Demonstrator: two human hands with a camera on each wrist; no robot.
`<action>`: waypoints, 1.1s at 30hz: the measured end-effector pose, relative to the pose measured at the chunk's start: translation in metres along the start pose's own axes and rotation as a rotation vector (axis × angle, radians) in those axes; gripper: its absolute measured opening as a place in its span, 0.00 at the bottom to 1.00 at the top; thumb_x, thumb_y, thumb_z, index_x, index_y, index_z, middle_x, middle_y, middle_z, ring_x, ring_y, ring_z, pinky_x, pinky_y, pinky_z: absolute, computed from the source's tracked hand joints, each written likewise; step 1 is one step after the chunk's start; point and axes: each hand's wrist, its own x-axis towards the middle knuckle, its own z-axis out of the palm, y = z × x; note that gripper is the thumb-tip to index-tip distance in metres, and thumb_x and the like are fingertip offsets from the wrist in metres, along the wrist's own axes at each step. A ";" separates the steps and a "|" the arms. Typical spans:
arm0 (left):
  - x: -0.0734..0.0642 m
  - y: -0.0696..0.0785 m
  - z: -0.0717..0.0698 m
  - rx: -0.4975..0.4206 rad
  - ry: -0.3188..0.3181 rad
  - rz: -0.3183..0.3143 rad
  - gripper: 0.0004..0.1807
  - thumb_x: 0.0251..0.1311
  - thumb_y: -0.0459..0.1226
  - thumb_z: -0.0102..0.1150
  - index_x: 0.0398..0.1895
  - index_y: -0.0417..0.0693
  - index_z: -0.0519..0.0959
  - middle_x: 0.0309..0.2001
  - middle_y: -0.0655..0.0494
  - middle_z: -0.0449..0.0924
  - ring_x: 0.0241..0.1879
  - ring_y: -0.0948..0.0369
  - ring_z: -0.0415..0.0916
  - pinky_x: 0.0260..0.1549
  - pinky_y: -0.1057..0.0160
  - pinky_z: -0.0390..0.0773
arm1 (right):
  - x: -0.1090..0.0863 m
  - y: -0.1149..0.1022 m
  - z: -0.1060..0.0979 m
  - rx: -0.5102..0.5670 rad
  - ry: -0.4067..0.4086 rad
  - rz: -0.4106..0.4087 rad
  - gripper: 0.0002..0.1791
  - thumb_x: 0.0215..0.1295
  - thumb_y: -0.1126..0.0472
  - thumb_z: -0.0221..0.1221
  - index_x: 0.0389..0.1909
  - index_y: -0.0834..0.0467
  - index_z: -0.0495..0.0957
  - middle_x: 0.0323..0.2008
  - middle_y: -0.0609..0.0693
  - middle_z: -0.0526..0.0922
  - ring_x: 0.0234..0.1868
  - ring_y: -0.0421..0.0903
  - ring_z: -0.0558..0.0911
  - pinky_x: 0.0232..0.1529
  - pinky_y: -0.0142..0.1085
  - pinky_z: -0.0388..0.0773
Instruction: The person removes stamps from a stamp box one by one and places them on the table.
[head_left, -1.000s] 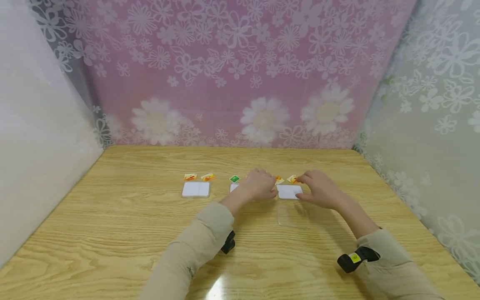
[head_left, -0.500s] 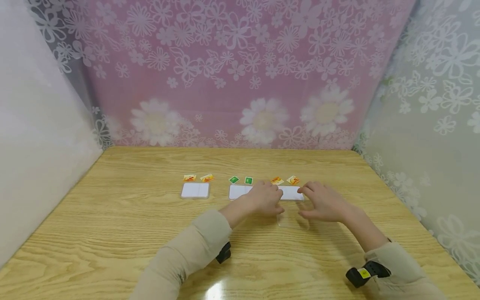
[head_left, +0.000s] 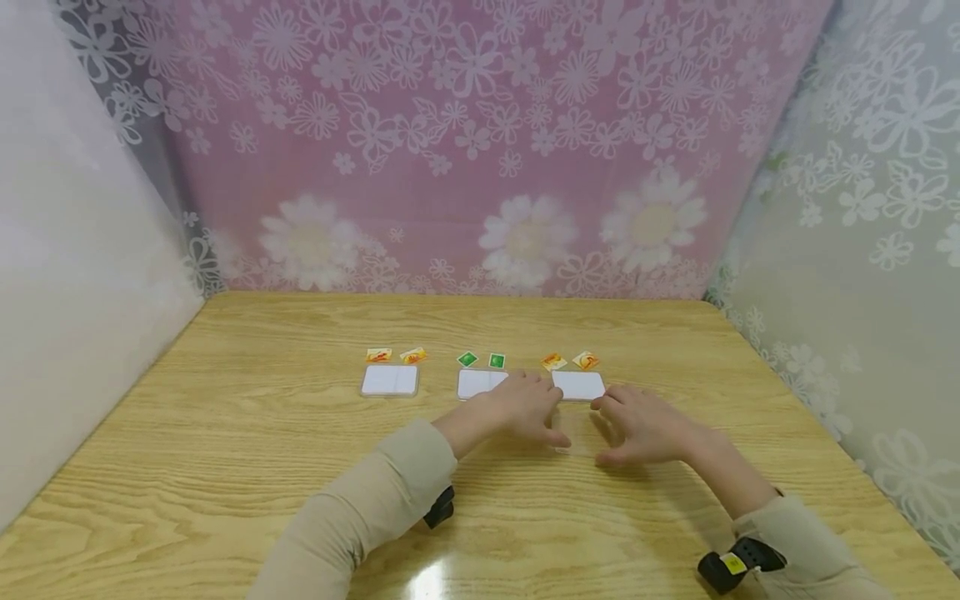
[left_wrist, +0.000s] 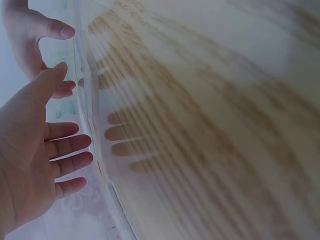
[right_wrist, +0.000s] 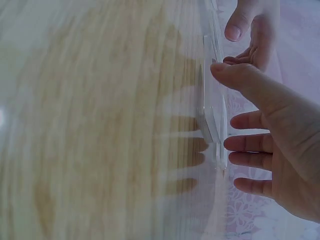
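My left hand (head_left: 521, 408) hovers low in front of the middle white card case, partly hiding that white case (head_left: 480, 383). Its fingers are spread and loosely bent. My right hand (head_left: 647, 425) faces it from the right, thumb and fingers apart, beside the right white case (head_left: 577, 385). Between the two thumbs lies a clear plastic cover (right_wrist: 211, 125), barely visible from the head; the wrist views show its edge close to my fingertips. Whether the right thumb (right_wrist: 232, 72) touches it, I cannot tell. Neither hand has fingers curled round anything.
A third white case (head_left: 390, 381) lies at the left of the row. Behind the cases are paired small pictures: orange-yellow stickers (head_left: 378, 355) at left, green stickers (head_left: 468, 359) in the middle, orange stickers (head_left: 586, 361) at right. A flowered curtain (head_left: 450, 167) stands behind the wooden table (head_left: 225, 467).
Both hands have come back from the right white case toward the person and down to either side of the clear cover. The middle green stickers and the right white case are now less covered.
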 end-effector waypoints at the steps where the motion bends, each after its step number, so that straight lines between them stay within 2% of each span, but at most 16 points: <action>1: 0.000 0.000 0.001 0.003 -0.005 0.005 0.33 0.53 0.69 0.46 0.46 0.53 0.72 0.43 0.61 0.72 0.47 0.62 0.69 0.48 0.60 0.67 | 0.000 -0.001 0.000 0.009 -0.007 -0.004 0.36 0.48 0.38 0.64 0.50 0.62 0.73 0.46 0.52 0.74 0.47 0.52 0.73 0.44 0.49 0.71; 7: 0.002 0.005 0.003 0.026 -0.031 0.029 0.36 0.51 0.70 0.45 0.50 0.53 0.72 0.48 0.60 0.73 0.50 0.62 0.68 0.50 0.60 0.66 | 0.001 -0.002 0.001 0.030 -0.023 -0.017 0.30 0.49 0.40 0.65 0.45 0.58 0.75 0.41 0.48 0.73 0.41 0.47 0.73 0.40 0.45 0.71; 12: 0.003 0.008 0.003 0.048 -0.032 0.035 0.36 0.51 0.69 0.46 0.50 0.53 0.73 0.48 0.60 0.72 0.51 0.62 0.67 0.50 0.61 0.65 | 0.003 0.002 0.005 0.032 -0.004 -0.051 0.27 0.49 0.42 0.65 0.42 0.56 0.75 0.38 0.46 0.72 0.38 0.44 0.72 0.38 0.42 0.71; 18: 0.006 0.009 0.003 0.069 -0.026 0.049 0.34 0.51 0.69 0.48 0.47 0.53 0.74 0.46 0.61 0.72 0.48 0.63 0.68 0.48 0.62 0.66 | 0.005 0.000 0.002 0.040 0.006 -0.067 0.26 0.48 0.44 0.66 0.42 0.58 0.76 0.37 0.46 0.72 0.37 0.43 0.71 0.37 0.41 0.71; 26: 0.009 0.011 0.002 0.052 -0.036 0.031 0.35 0.50 0.67 0.51 0.50 0.51 0.74 0.47 0.61 0.73 0.49 0.62 0.69 0.50 0.61 0.65 | 0.006 0.001 0.002 0.052 0.014 -0.068 0.28 0.47 0.45 0.67 0.43 0.60 0.76 0.39 0.48 0.73 0.39 0.45 0.73 0.40 0.42 0.72; 33: 0.009 0.010 0.001 0.061 -0.026 0.022 0.33 0.49 0.67 0.52 0.46 0.52 0.74 0.42 0.61 0.73 0.44 0.64 0.68 0.44 0.63 0.67 | 0.008 -0.001 0.002 0.067 -0.003 -0.041 0.30 0.47 0.44 0.66 0.46 0.61 0.75 0.41 0.48 0.74 0.41 0.45 0.74 0.42 0.43 0.73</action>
